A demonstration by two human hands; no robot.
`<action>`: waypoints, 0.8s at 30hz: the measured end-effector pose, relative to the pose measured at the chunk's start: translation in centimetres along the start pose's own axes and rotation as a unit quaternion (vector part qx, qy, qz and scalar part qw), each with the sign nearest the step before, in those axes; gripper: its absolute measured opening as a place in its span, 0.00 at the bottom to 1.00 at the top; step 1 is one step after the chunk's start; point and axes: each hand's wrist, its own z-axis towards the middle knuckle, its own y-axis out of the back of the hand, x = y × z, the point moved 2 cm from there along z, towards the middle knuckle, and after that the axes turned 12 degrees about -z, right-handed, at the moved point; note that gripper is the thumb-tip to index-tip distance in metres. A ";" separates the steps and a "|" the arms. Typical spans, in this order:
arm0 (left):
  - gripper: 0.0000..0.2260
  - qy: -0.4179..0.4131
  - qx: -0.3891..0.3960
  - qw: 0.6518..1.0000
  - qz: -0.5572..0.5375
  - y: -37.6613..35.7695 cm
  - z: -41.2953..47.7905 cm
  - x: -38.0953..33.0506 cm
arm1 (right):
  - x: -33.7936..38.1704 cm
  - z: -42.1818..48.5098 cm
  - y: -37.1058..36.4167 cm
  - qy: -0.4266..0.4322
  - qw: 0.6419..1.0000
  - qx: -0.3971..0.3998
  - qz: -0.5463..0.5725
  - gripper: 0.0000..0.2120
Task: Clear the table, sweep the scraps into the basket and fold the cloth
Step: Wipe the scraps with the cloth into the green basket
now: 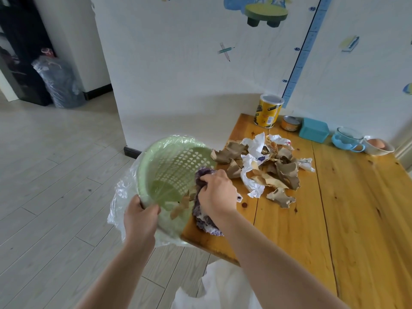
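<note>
A pale green plastic basket point(156, 161), lined with a clear bag, is tilted on its side against the left edge of the wooden table point(334, 208). My left hand point(140, 217) grips its lower rim. My right hand point(217, 192) is closed on a crumpled purple and white cloth point(205, 221) at the table's left edge, right by the basket's mouth. A brown paper scrap point(181, 206) lies at the basket's rim. A heap of torn brown and white paper scraps point(267, 166) sits on the table just right of my right hand.
Along the wall at the table's back stand a yellow can point(267, 112), a small tin point(291, 123), a teal box point(314, 130), a blue cup point(347, 139) and a bowl with an egg point(378, 145). A white bag point(218, 286) hangs below the table's near edge.
</note>
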 end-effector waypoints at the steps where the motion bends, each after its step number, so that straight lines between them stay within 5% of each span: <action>1: 0.09 0.002 0.002 1.000 -0.002 -0.1 0.0 0.0 | 0.3 0.2 -0.1 0.007 1.000 0.003 -0.001 0.17; 8: 0.08 0.013 0.014 1.000 -0.004 -0.6 0.3 0.0 | 1.2 1.2 -0.7 0.080 0.991 0.007 0.108 0.17; 14: 0.08 0.015 0.016 1.000 0.004 -1.2 1.0 0.0 | -0.7 0.6 2.0 0.073 0.962 -0.149 0.215 0.14; 19: 0.08 0.007 0.013 1.000 0.020 -2.9 2.0 -0.2 | -7.4 0.4 5.6 -0.066 0.950 -0.236 0.192 0.14; 24: 0.07 0.008 0.024 0.999 0.024 -4.1 2.4 -0.2 | -13.7 -0.6 5.6 -0.209 0.938 -0.232 0.153 0.16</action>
